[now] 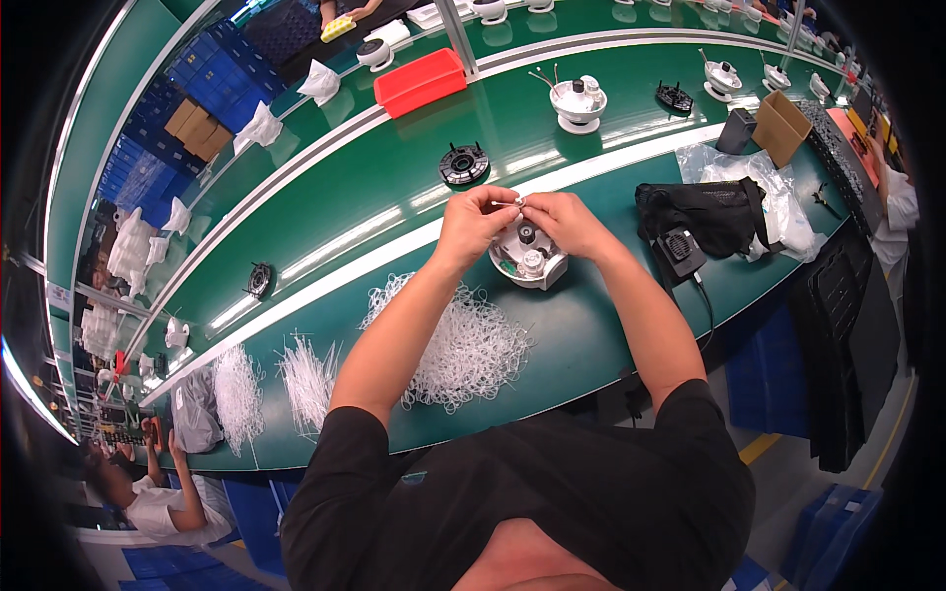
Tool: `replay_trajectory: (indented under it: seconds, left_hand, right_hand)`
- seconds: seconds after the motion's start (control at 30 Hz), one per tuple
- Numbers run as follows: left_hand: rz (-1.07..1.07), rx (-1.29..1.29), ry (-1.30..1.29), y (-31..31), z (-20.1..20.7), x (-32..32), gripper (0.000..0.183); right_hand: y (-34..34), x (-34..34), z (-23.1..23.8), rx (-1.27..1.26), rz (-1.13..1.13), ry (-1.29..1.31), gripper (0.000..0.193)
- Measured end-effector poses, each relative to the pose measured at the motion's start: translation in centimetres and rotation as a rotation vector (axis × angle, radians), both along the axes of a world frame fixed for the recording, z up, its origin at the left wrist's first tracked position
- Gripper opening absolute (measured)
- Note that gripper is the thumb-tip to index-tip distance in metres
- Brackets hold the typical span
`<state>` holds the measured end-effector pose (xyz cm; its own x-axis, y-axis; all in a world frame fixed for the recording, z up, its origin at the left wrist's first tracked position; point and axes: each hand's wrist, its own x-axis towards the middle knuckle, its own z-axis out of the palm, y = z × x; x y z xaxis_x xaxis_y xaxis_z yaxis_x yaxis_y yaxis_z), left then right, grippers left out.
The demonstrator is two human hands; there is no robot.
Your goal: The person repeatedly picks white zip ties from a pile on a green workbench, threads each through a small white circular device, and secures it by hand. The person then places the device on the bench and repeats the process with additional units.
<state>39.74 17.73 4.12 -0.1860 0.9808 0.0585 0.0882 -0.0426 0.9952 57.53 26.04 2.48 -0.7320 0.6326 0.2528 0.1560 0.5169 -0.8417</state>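
My left hand (475, 225) and my right hand (564, 221) meet fingertip to fingertip above a white round device housing (544, 280). Both are closed in a pinch on a thin white cable (505, 203), whose small end shows between the fingers. The housing stands on the green bench, its top uncovered, with a dark round part (527, 234) and a white round part (533, 260) inside. My fingers hide its far rim. To the left of the housing lies a big heap of looped white cables (463, 350).
Straighter white strands (307, 382) and another white heap (236, 394) lie further left. On the green conveyor (345, 177) beyond are a black round part (463, 164), a red bin (422, 83) and a white housing (578, 103). A black bag (700, 212) and a black boxy device (680, 254) sit right.
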Motion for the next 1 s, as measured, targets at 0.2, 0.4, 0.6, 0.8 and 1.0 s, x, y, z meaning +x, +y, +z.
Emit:
replay_trajectory:
  seconds: [0.2,0.4,0.6,0.8,1.0]
  left_hand:
    - [0.015,-0.037,0.075,-0.1,0.1,0.3,0.013]
    - [0.041,-0.051,0.225,0.4,-0.8,-0.1,0.011]
    - [0.012,0.097,0.685,0.0,-1.6,0.0,0.010]
    - [0.011,0.170,1.033,-0.2,-0.7,1.0,0.009]
    - [0.074,0.172,0.978,-0.4,-1.2,0.8,0.008]
  right_hand:
    - [-0.6,0.1,-0.1,-0.138,-0.011,0.199,0.023]
    - [0.1,0.1,-0.6,-0.238,0.009,0.190,0.023]
    - [0.2,-0.4,-1.2,-0.254,-0.139,0.297,0.022]
    - [1.1,-0.9,-2.4,-0.687,-0.255,0.440,0.021]
    - [-0.4,0.1,-0.8,-0.211,-0.125,0.119,0.017]
